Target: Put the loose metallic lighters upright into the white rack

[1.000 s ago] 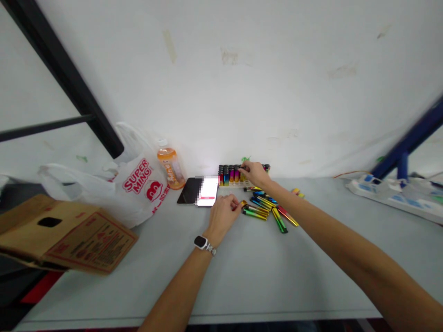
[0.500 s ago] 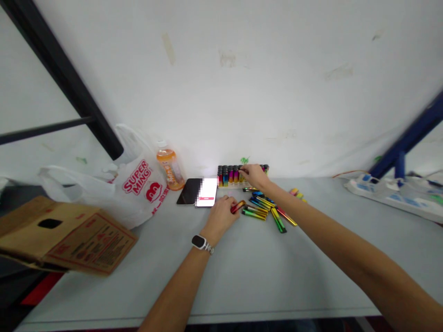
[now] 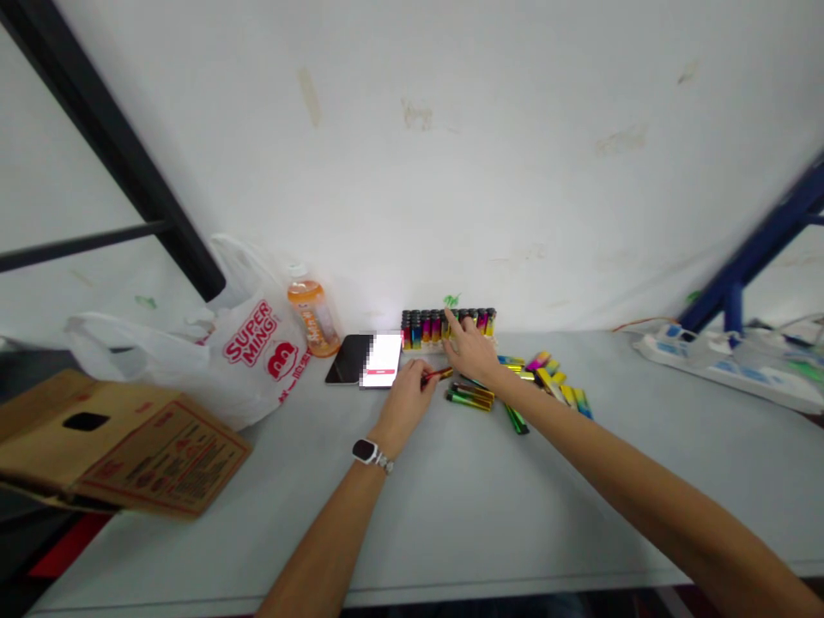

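Observation:
Closed round a red and gold lighter (image 3: 439, 375), my left hand (image 3: 407, 396) is just above the table, left of a loose pile. My right hand (image 3: 473, 348) is at a rack of upright lighters (image 3: 425, 329) with black tops, its index finger stretched out onto the top of one in the front row. Nothing shows in the right hand, though its palm side is hidden. Loose metallic lighters (image 3: 471, 396) in green, gold and blue lie in front of the rack, some covered by my right forearm.
A phone-like device (image 3: 351, 359) with a lit half lies left of the rack. Farther left are an orange drink bottle (image 3: 314, 313), a white plastic bag (image 3: 257, 356) and a cardboard box (image 3: 160, 451). A power strip (image 3: 727, 365) lies at the right by the wall.
My right hand has gone from pinching at a lighter in the rack to pointing its index finger onto the tops. The lighter in my left hand has turned flatter, toward the rack.

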The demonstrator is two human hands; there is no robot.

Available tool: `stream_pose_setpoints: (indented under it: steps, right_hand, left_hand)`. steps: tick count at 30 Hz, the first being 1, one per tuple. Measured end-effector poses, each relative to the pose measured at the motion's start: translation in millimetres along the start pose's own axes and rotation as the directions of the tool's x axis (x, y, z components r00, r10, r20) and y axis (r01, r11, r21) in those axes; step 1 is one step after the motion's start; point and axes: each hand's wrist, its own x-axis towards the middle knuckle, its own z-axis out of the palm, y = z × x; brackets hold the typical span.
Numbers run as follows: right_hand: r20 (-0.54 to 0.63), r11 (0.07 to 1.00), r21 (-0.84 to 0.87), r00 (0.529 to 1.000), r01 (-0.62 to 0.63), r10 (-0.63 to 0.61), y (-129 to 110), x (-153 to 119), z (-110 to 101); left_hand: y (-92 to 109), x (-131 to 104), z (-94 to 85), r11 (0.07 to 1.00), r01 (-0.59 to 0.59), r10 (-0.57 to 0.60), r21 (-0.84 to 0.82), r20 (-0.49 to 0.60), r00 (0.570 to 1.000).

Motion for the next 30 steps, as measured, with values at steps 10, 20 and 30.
stream_pose_setpoints:
  steps: [10,20,30]
  right_hand:
    - [0.023,0.918,0.346,0.977,0.193,-0.214,-12.2,-56.1,-11.8]
    - [-0.133,0.843,0.477,0.969,0.249,-0.21,-21.9,-74.5,-5.5]
    - [-0.189,0.846,0.514,0.98,0.146,-0.055,-11.3,-74.3,-8.8]
  left_hand:
    - [12.6,6.8,3.1,0.766,0.07,-0.221,-0.639,-0.16,0.962]
    - [26.7,-0.6,26.4,0.465,0.203,-0.385,-0.862,0.009,0.923]
    - [34.5,-1.3,14.6,0.659,0.041,-0.232,-0.751,-0.15,0.961]
